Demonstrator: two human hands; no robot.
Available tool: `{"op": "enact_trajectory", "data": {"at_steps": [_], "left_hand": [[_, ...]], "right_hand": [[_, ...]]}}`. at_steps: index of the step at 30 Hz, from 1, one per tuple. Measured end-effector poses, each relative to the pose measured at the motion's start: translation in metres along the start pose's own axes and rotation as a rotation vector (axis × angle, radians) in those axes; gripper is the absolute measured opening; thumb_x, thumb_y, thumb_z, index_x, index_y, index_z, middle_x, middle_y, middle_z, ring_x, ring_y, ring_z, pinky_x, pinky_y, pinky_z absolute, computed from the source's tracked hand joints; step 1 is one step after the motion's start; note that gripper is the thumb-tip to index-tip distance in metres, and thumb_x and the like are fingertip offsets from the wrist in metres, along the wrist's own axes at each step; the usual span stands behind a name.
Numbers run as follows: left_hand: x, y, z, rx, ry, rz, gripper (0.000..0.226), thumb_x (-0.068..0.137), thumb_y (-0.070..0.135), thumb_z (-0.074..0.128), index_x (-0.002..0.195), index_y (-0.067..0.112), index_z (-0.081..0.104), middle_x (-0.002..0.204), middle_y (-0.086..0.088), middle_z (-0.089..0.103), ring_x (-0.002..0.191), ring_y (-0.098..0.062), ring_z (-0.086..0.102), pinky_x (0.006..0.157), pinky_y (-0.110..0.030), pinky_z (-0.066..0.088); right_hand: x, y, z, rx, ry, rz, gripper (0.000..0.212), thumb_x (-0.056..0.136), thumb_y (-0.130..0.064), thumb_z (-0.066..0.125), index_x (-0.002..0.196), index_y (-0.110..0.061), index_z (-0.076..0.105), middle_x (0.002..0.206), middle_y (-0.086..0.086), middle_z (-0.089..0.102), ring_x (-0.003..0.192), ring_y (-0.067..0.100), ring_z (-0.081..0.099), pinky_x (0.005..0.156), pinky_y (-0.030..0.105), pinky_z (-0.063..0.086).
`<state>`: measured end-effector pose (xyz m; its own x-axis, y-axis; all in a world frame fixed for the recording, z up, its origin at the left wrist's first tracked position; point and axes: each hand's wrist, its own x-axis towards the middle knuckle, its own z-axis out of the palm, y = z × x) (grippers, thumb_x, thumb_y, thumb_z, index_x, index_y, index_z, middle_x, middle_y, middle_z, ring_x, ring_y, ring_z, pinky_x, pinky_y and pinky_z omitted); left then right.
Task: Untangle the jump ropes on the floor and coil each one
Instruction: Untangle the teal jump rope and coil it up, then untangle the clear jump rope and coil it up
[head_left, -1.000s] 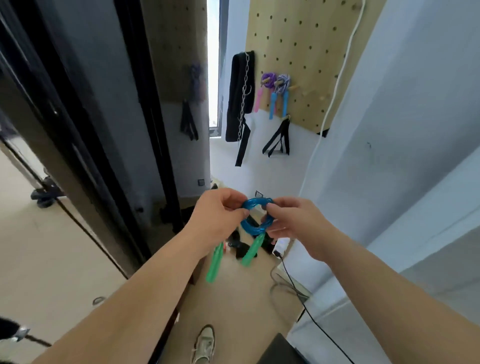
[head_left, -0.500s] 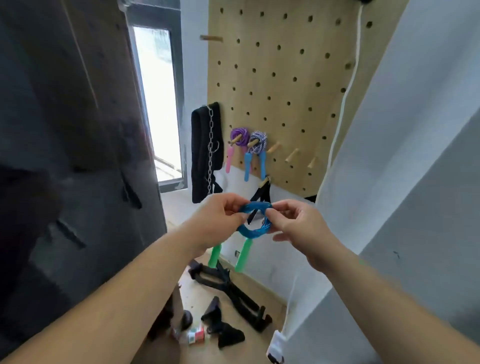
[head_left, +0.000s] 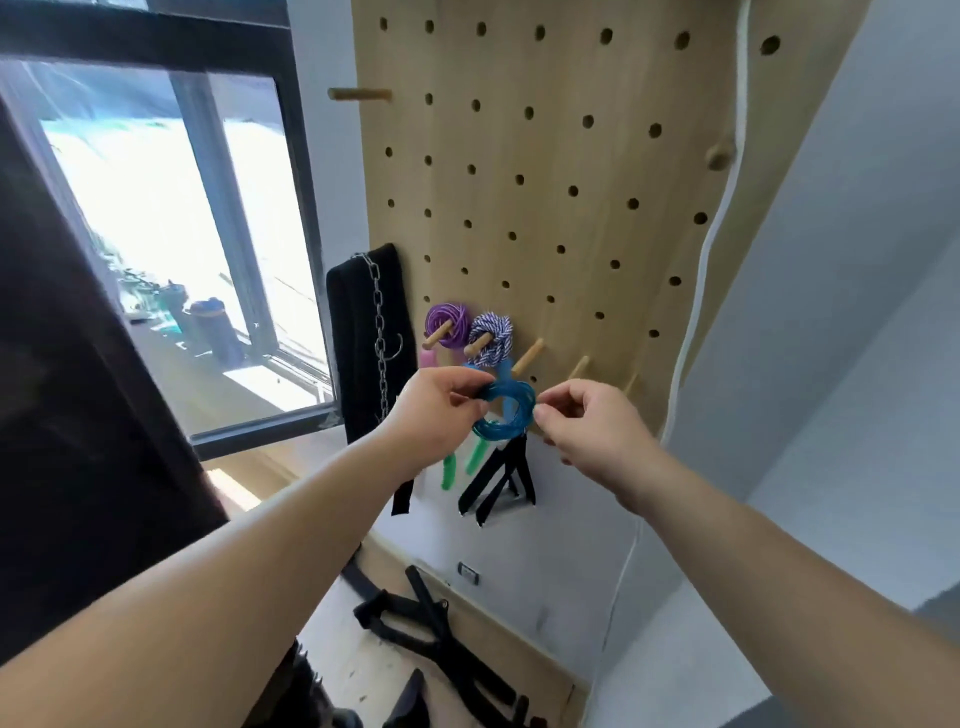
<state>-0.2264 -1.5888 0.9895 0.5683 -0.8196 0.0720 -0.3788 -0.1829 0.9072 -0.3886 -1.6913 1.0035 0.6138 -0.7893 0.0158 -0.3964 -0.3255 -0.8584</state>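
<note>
At nine o'clock of our view stands the window (head_left: 156, 223). Right of it a black pad (head_left: 358, 322) hangs on the wall with a chain (head_left: 382, 332) down its front.

Our left hand (head_left: 431, 415) reaches forward with thumb and fingertips pinched on the ten o'clock side of the blue jump rope (head_left: 493, 430). The rope is wound into a small ring and held in the air in front of the pegboard (head_left: 545, 171). Its green handles (head_left: 450, 470) dangle from the ring toward seven o'clock. At eleven o'clock from the ring, the purple jump rope (head_left: 447, 318) hangs coiled on a wooden peg. At twelve o'clock the striped jump rope (head_left: 492, 332) hangs on the next peg. At one o'clock, just beside the ring, a bare peg (head_left: 528, 358) juts from the board. Black straps (head_left: 493, 486) hang against the wall at six o'clock from the ring.

Our right hand (head_left: 592, 423) pinches the ring's three o'clock edge between thumb and forefinger, its other fingers curled in. Farther right a white cord (head_left: 698, 280) runs down the pegboard's edge. More webbing (head_left: 415, 621) lies on the floor at six o'clock of our view.
</note>
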Motion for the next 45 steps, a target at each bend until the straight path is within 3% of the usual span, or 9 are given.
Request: {"op": "enact_trajectory", "data": {"at_steps": [4, 10, 14, 20, 28, 33, 40, 42, 45], "left_hand": [[0.052, -0.012, 0.015, -0.043, -0.012, 0.002, 0.036, 0.095, -0.001, 0.064, 0.125, 0.018, 0.073, 0.106, 0.007, 0.075, 0.1, -0.005, 0.069, 0.088, -0.016, 0.055], [0.118, -0.031, 0.03, -0.138, -0.088, -0.026, 0.033, 0.097, -0.003, 0.062, 0.121, 0.018, 0.073, 0.105, 0.006, 0.073, 0.105, -0.013, 0.07, 0.088, -0.016, 0.056], [0.155, -0.05, 0.034, -0.141, -0.081, -0.027, 0.034, 0.098, -0.003, 0.06, 0.124, 0.015, 0.072, 0.114, 0.001, 0.073, 0.108, -0.012, 0.069, 0.08, -0.008, 0.055], [0.184, -0.072, 0.052, 0.08, -0.048, 0.005, 0.039, 0.093, 0.0, 0.063, 0.124, 0.022, 0.074, 0.116, 0.006, 0.075, 0.11, -0.013, 0.069, 0.102, -0.036, 0.056], [0.196, -0.06, 0.062, 0.516, 0.024, 0.086, 0.012, 0.094, 0.026, 0.066, 0.104, 0.02, 0.065, 0.095, 0.001, 0.065, 0.088, -0.027, 0.063, 0.077, -0.044, 0.057], [0.197, -0.067, 0.06, 0.084, 0.035, -0.009, 0.02, 0.094, 0.003, 0.061, 0.104, 0.014, 0.074, 0.093, -0.001, 0.076, 0.086, -0.017, 0.072, 0.084, -0.041, 0.061], [0.186, -0.048, 0.06, -0.2, -0.161, -0.198, 0.042, 0.104, -0.002, 0.04, 0.137, 0.012, 0.062, 0.137, -0.003, 0.064, 0.128, -0.017, 0.058, 0.113, -0.041, 0.047], [0.179, -0.046, 0.057, -0.229, -0.198, -0.242, 0.045, 0.105, -0.002, 0.038, 0.142, 0.013, 0.057, 0.141, -0.001, 0.06, 0.131, -0.017, 0.056, 0.112, -0.04, 0.049], [0.159, -0.045, 0.048, -0.235, -0.138, -0.254, 0.04, 0.103, -0.003, 0.039, 0.133, 0.011, 0.06, 0.124, -0.006, 0.068, 0.113, -0.02, 0.067, 0.094, -0.041, 0.059]], "right_hand": [[0.047, 0.014, 0.005, -0.005, 0.017, 0.028, 0.008, 0.096, -0.023, 0.068, 0.104, -0.021, 0.068, 0.091, 0.0, 0.07, 0.08, 0.019, 0.063, 0.076, 0.036, 0.055], [0.112, 0.02, 0.009, -0.294, 0.158, 0.036, 0.035, 0.089, -0.036, 0.075, 0.121, -0.026, 0.065, 0.107, -0.005, 0.067, 0.098, 0.018, 0.062, 0.087, 0.034, 0.053], [0.15, 0.026, 0.022, -0.421, 0.071, 0.089, 0.023, 0.088, -0.036, 0.074, 0.11, -0.034, 0.067, 0.095, -0.01, 0.07, 0.091, 0.018, 0.067, 0.086, 0.041, 0.058], [0.182, 0.037, 0.025, -0.524, 0.147, 0.093, 0.017, 0.093, -0.03, 0.067, 0.109, -0.033, 0.07, 0.099, -0.008, 0.071, 0.09, 0.021, 0.067, 0.08, 0.042, 0.061], [0.198, 0.043, 0.023, -0.542, 0.188, 0.059, 0.012, 0.092, -0.032, 0.069, 0.104, -0.032, 0.072, 0.094, -0.008, 0.072, 0.083, 0.02, 0.068, 0.073, 0.041, 0.062], [0.201, 0.045, 0.021, -0.543, 0.211, 0.071, 0.003, 0.093, -0.031, 0.07, 0.095, -0.029, 0.071, 0.085, -0.009, 0.068, 0.077, 0.017, 0.067, 0.071, 0.04, 0.062], [0.203, 0.045, 0.018, -0.541, 0.243, 0.089, 0.02, 0.095, -0.033, 0.07, 0.113, -0.024, 0.073, 0.102, -0.002, 0.072, 0.086, 0.021, 0.066, 0.071, 0.037, 0.058], [0.196, 0.042, 0.017, -0.514, 0.256, 0.067, 0.023, 0.096, -0.032, 0.069, 0.117, -0.022, 0.071, 0.107, -0.001, 0.071, 0.087, 0.021, 0.065, 0.071, 0.037, 0.058], [0.179, 0.036, 0.015, -0.495, 0.25, -0.012, 0.014, 0.097, -0.037, 0.065, 0.103, -0.027, 0.072, 0.093, -0.006, 0.072, 0.081, 0.02, 0.067, 0.07, 0.04, 0.061]]}}
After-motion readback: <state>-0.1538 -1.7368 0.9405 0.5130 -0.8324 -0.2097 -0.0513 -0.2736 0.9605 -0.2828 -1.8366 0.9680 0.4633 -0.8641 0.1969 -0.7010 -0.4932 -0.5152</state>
